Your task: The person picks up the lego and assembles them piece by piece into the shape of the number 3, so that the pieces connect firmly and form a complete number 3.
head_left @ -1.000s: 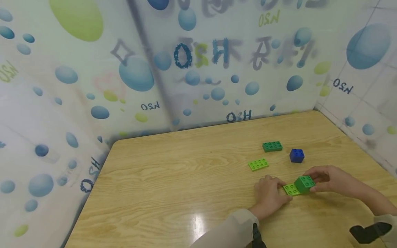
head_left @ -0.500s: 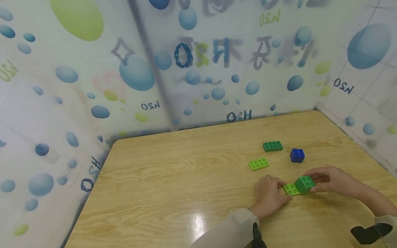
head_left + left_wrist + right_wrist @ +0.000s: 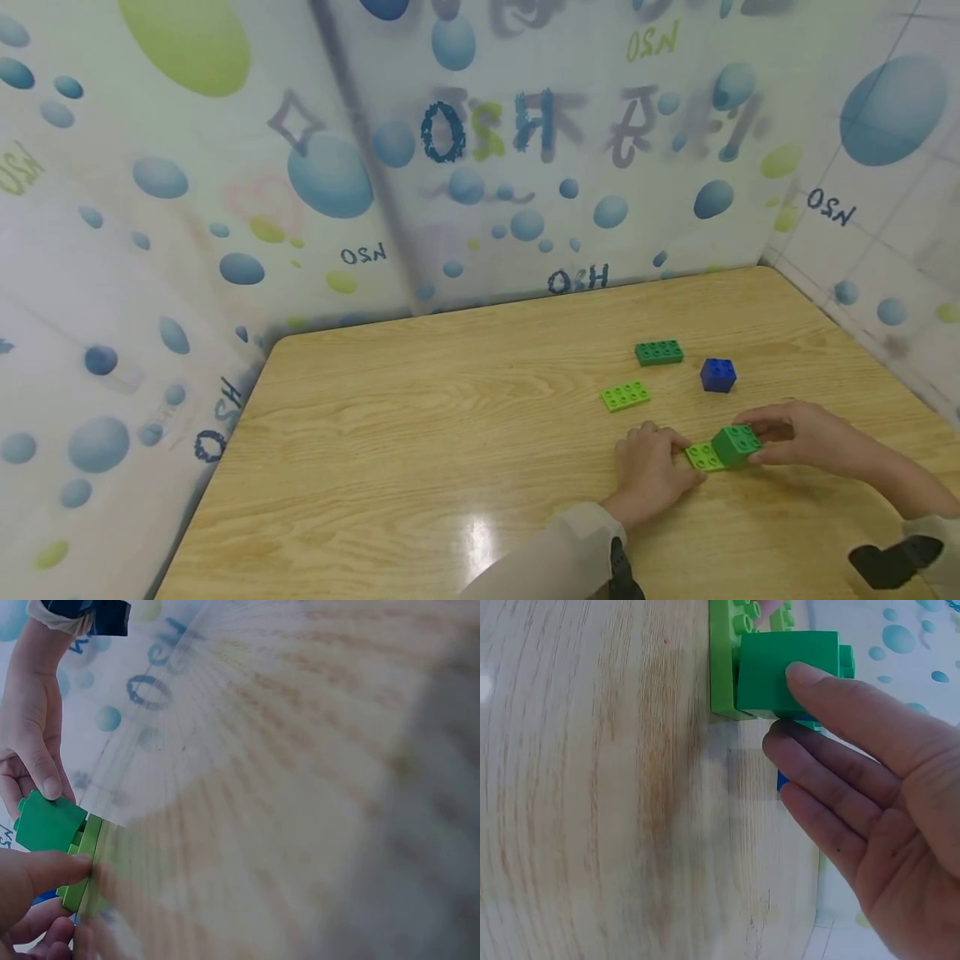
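Note:
A thin lime-green building plate (image 3: 703,457) lies on the table between the two hands. My left hand (image 3: 651,471) pinches its left end, thumb on the near edge and fingers on the far edge. Over the plate's right end is a green 2x2 brick (image 3: 737,445), studs up. In the left wrist view this brick (image 3: 51,821) looks slightly tilted against the plate (image 3: 82,862). My right hand (image 3: 813,437) pinches the brick from the right. The right wrist view shows the thumb on the brick's near side (image 3: 769,671), with the other fingers partly hidden behind it.
Behind the hands lie a second lime-green plate (image 3: 625,397), a dark green 2x4 brick (image 3: 659,352) and a blue 2x2 brick (image 3: 717,375). The wooden table (image 3: 375,442) meets a patterned wall covering (image 3: 487,233) at the back and along both sides.

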The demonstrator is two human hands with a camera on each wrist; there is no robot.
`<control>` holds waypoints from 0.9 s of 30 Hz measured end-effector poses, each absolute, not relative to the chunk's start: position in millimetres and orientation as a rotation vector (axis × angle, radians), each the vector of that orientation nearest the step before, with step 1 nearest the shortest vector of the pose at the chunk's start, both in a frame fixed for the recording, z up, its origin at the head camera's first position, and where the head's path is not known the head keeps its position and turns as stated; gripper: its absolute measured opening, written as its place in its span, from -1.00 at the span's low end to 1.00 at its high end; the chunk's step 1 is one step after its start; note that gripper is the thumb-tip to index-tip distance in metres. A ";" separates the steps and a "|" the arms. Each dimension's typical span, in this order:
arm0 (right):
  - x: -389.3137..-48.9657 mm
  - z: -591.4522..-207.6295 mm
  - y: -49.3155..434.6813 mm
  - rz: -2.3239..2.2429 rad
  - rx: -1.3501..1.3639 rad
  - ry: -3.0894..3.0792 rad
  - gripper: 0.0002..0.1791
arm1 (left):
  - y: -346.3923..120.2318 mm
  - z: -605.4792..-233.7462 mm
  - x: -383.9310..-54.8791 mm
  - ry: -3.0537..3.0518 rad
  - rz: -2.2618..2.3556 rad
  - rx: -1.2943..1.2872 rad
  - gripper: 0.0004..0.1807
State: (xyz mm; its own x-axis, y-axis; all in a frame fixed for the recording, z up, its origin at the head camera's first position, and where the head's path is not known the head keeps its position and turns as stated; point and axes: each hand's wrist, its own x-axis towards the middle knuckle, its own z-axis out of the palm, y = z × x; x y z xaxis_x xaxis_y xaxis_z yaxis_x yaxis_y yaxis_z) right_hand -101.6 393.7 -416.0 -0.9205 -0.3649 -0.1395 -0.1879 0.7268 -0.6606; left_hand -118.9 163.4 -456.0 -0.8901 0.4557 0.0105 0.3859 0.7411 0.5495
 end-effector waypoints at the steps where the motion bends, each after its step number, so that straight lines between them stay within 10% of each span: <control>1: -102.2 -415.6 393.3 -0.972 -0.439 2.667 -0.38 | 163.2 -455.7 -118.9 2.811 0.848 0.682 -0.65; 27: -97.5 -428.8 391.9 -1.262 -0.606 2.687 -0.56 | 161.2 -453.3 -118.0 2.799 0.861 0.722 -0.66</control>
State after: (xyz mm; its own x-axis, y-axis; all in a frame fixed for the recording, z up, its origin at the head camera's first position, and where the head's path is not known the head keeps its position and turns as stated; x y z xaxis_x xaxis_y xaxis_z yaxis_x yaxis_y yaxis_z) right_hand -97.5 391.9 -428.8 -0.9141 -0.3999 0.0672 -0.3071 0.5746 -0.7587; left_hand -118.0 161.2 -453.3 -0.8781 0.4780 0.0201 0.4066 0.7236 0.5578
